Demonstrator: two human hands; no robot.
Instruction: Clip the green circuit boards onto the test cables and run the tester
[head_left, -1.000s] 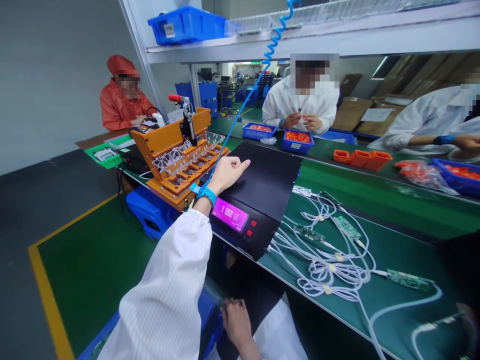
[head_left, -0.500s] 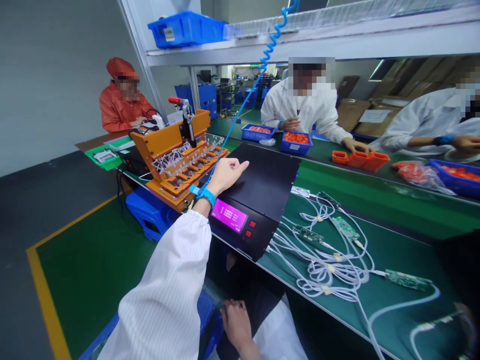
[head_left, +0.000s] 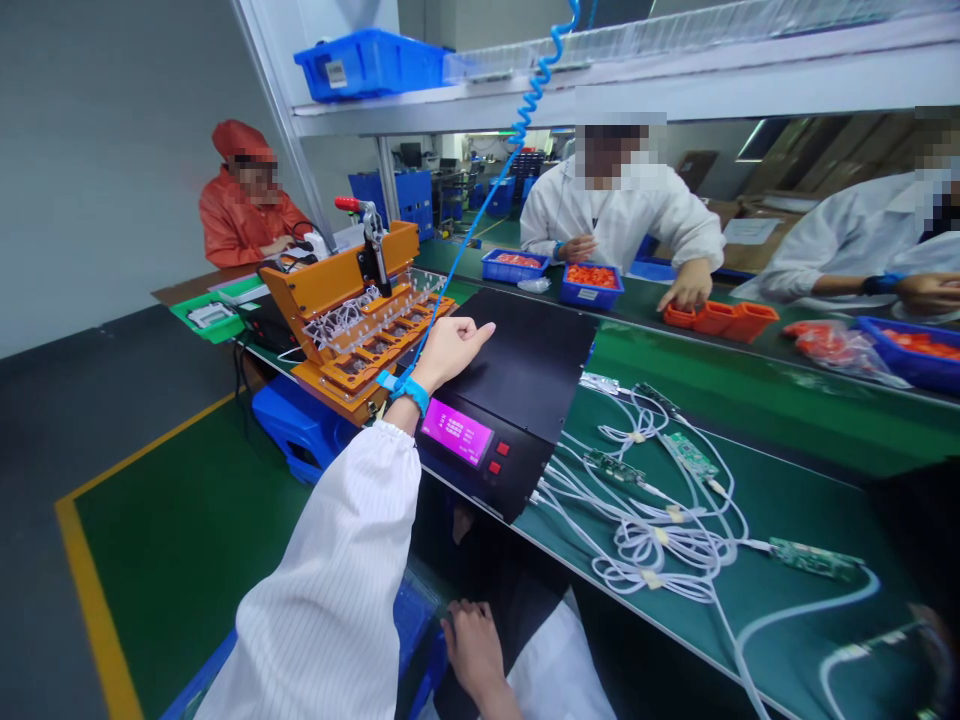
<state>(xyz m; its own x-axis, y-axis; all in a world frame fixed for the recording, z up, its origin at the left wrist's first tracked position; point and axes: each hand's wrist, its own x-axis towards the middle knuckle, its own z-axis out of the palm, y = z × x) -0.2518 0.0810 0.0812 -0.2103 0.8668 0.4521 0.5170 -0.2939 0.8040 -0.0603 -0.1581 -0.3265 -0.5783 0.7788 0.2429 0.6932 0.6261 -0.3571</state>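
My left hand (head_left: 452,352), wearing a blue wrist strap (head_left: 405,390) with a coiled blue cord, rests on or just over a black box (head_left: 517,365). Its fingers are curled in and its thumb points out, with nothing seen in them. Below it, the box front carries a lit magenta screen (head_left: 457,432) and red buttons (head_left: 499,458). Down at my lap lies my right hand (head_left: 476,645), its fingers loosely spread and holding nothing visible. An orange clamp fixture (head_left: 352,270) with a red-tipped lever stands left of the box.
White cables (head_left: 652,540) and several green circuit boards (head_left: 814,560) spread over the green bench at right. Across the bench, people in white sit by blue bins (head_left: 592,293) and orange parts (head_left: 724,320). Another person (head_left: 247,205) in orange is at far left. A blue stool (head_left: 300,425) stands below.
Both my hands stay in place. Across the bench, a co-worker's hand has shifted left along the row of orange parts. My view has barely moved.
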